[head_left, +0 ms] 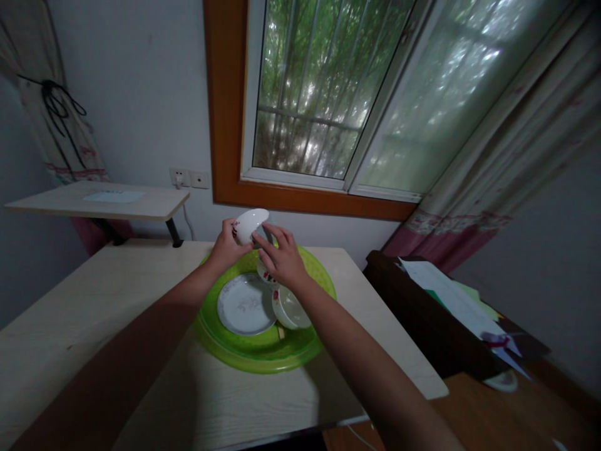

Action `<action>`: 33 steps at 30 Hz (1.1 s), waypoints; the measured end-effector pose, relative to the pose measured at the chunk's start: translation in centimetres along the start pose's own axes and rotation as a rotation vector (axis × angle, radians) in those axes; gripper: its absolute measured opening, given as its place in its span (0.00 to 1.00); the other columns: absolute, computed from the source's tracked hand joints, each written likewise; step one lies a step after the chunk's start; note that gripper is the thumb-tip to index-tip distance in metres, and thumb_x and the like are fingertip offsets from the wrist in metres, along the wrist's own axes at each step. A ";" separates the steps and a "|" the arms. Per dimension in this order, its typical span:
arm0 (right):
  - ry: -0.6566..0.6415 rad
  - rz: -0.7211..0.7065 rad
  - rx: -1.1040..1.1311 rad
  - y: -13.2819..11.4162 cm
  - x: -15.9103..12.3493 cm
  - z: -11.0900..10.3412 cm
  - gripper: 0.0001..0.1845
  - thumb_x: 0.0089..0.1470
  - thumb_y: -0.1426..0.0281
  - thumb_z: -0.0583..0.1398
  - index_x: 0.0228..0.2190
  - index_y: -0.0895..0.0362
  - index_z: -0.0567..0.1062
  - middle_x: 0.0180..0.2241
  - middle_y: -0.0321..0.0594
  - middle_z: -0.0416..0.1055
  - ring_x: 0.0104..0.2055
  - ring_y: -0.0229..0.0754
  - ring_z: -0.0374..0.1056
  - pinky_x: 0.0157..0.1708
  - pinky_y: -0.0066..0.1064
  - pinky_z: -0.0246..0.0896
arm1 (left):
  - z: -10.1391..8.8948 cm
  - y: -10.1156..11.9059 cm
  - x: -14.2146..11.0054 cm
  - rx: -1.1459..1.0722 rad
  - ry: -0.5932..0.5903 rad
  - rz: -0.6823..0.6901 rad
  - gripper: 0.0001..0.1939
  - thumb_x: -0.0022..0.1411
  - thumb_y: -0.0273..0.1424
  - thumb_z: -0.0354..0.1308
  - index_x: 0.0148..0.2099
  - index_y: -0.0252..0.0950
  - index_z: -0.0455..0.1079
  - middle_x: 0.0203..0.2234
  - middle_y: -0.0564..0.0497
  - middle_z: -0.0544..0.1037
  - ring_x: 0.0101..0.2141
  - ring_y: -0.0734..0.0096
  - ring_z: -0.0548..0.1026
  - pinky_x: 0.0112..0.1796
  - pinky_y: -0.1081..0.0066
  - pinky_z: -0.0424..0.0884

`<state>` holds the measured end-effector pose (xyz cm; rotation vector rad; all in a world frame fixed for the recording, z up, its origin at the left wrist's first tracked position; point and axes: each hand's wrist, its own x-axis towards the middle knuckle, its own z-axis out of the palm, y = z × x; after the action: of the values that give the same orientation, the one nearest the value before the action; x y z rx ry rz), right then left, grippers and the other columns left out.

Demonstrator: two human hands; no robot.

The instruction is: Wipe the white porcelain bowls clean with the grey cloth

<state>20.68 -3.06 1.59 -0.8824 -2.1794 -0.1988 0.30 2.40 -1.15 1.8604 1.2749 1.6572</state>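
Observation:
My left hand (228, 245) grips a white bowl (250, 223) with a red flower pattern, tilted above the far side of a green basin (253, 363). Against the same bowl, on its right, are the bent fingers of my right hand (284, 257). A greyish patch by those fingers is too dim to name. Inside the basin lies a white plate (246, 305) with a pale floral pattern. Beside it stands a white bowl with a flower (292, 310), partly behind my right forearm. Another flowered bowl (264, 270) is half hidden by my right hand.
The basin rests on a light wooden table (94, 300). A small raised shelf (103, 199) with a sheet of paper stands at the back left. Right of the table, papers (451, 297) lie on dark furniture. A window (319, 94) is in the wall ahead.

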 end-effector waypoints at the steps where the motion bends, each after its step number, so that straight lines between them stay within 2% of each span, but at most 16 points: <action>1: -0.001 -0.001 0.002 -0.1 0.0 0.0 0.26 0.65 0.65 0.55 0.63 0.43 0.66 0.69 0.37 0.52 0.69 0.54 0.49 0.68 0.54 0.47 | 0.0 -0.1 0.0 -0.008 0.007 0.001 0.36 0.43 0.36 0.70 0.51 0.39 0.56 0.42 0.47 0.73 0.37 0.68 0.74 0.36 0.68 0.73; 9: 0.074 0.081 0.140 1.2 0.0 0.7 0.30 0.68 0.64 0.51 0.69 0.46 0.53 0.71 0.41 0.47 0.71 0.49 0.48 0.70 0.52 0.46 | 0.0 0.3 0.1 -0.040 0.065 -0.025 0.36 0.42 0.37 0.71 0.51 0.39 0.56 0.43 0.46 0.72 0.38 0.66 0.76 0.36 0.67 0.74; 17: 0.055 0.105 0.239 1.2 -0.2 0.8 0.32 0.69 0.64 0.49 0.70 0.50 0.49 0.72 0.40 0.44 0.73 0.45 0.45 0.71 0.46 0.44 | -0.1 0.8 -0.1 -0.031 0.052 -0.052 0.36 0.44 0.38 0.70 0.51 0.39 0.56 0.43 0.44 0.72 0.38 0.65 0.76 0.36 0.65 0.75; 22: 0.010 0.034 0.203 0.6 -0.2 0.3 0.34 0.68 0.66 0.50 0.70 0.49 0.46 0.73 0.38 0.39 0.75 0.46 0.37 0.72 0.50 0.40 | 0.0 0.4 -0.2 -0.001 0.001 0.010 0.36 0.44 0.38 0.70 0.52 0.39 0.55 0.43 0.46 0.72 0.38 0.66 0.76 0.36 0.67 0.74; 25: -0.013 -0.042 0.165 0.1 0.0 0.0 0.34 0.67 0.66 0.51 0.70 0.50 0.48 0.73 0.38 0.41 0.75 0.48 0.32 0.72 0.54 0.39 | 0.2 -0.1 -0.3 0.019 -0.058 0.063 0.37 0.45 0.38 0.70 0.53 0.39 0.55 0.44 0.46 0.73 0.38 0.66 0.76 0.37 0.67 0.73; 30: -0.055 -0.189 0.068 -0.7 0.2 -0.3 0.32 0.66 0.67 0.52 0.69 0.51 0.54 0.71 0.39 0.51 0.75 0.49 0.37 0.72 0.54 0.38 | 0.2 0.2 -0.6 0.055 -0.151 0.112 0.36 0.47 0.36 0.69 0.55 0.38 0.55 0.44 0.45 0.74 0.40 0.64 0.76 0.41 0.64 0.74; 33: -0.031 -0.203 0.003 -0.7 0.2 -0.2 0.31 0.67 0.68 0.52 0.68 0.51 0.55 0.69 0.39 0.54 0.74 0.47 0.40 0.72 0.54 0.38 | 0.1 0.8 -0.8 0.067 -0.181 0.139 0.38 0.43 0.34 0.70 0.55 0.37 0.56 0.45 0.44 0.74 0.43 0.61 0.76 0.45 0.61 0.73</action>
<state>20.23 -3.52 1.98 -0.6653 -2.2974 -0.2831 0.78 1.42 -1.10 2.1288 1.1630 1.4872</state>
